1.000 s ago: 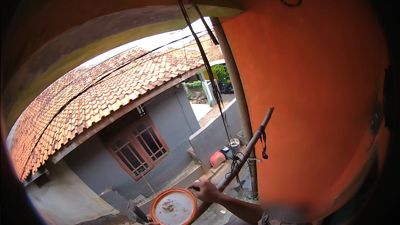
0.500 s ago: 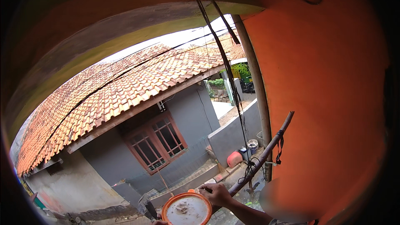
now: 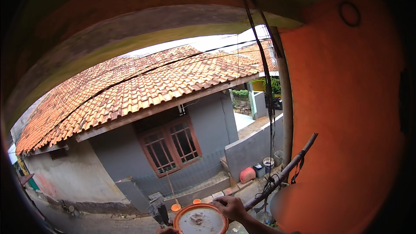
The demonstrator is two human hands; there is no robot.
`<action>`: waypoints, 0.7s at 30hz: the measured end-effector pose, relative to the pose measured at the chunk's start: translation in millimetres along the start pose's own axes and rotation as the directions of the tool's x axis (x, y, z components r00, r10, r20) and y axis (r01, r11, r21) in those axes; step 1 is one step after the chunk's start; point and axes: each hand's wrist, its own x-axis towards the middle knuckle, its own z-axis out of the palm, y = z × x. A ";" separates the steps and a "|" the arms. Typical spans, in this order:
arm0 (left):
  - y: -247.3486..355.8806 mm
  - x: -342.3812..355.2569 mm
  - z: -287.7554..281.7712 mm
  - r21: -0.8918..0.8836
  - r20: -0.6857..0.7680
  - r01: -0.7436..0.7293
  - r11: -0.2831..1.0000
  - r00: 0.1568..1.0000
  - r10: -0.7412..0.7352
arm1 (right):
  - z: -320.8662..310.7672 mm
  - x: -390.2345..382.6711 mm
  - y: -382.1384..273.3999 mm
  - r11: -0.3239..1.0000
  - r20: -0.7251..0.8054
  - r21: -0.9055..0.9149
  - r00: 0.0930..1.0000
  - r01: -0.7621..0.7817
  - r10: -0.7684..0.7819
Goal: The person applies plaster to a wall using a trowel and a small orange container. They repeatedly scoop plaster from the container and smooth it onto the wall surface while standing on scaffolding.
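Note:
An orange round container (image 3: 200,204) with pale grey wet material and a darker lump inside sits low in the middle of the view. My right hand (image 3: 230,208) is curled closed on its upper right rim. My left hand (image 3: 167,230), mostly cut off at the lower edge, grips a dark flat-bladed tool (image 3: 159,211) upright just left of the container. A sloping pole (image 3: 306,147), tied with black cord, runs behind my right hand.
An orange wall (image 3: 342,99) fills the right, beside an upright post (image 3: 286,91). Black cables hang from the overhang. Across the alley below stands a grey house (image 3: 108,164) with tiled roof and barred window (image 3: 171,145). Buckets (image 3: 268,163) and a pink container (image 3: 247,174) stand by a low wall.
The view has swung left, so the house, pole and wall sit further right. My hands, the container and the tool have also shifted rightward in the frame, keeping the same grip.

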 end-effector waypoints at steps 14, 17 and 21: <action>8.4 -4.0 1.4 0.207 -0.089 -0.059 0.977 0.993 0.078 | 4.1 -1.1 8.5 0.994 -0.103 0.082 0.993 0.069 -0.061; 11.4 -8.2 7.6 0.264 -0.059 -0.079 0.961 0.993 0.098 | 7.8 0.4 14.2 0.989 -0.144 0.075 0.983 0.125 -0.114; 12.0 -1.8 -1.0 0.158 0.015 -0.016 0.987 1.000 0.013 | 7.6 0.9 15.6 0.979 -0.194 0.060 0.964 0.195 -0.180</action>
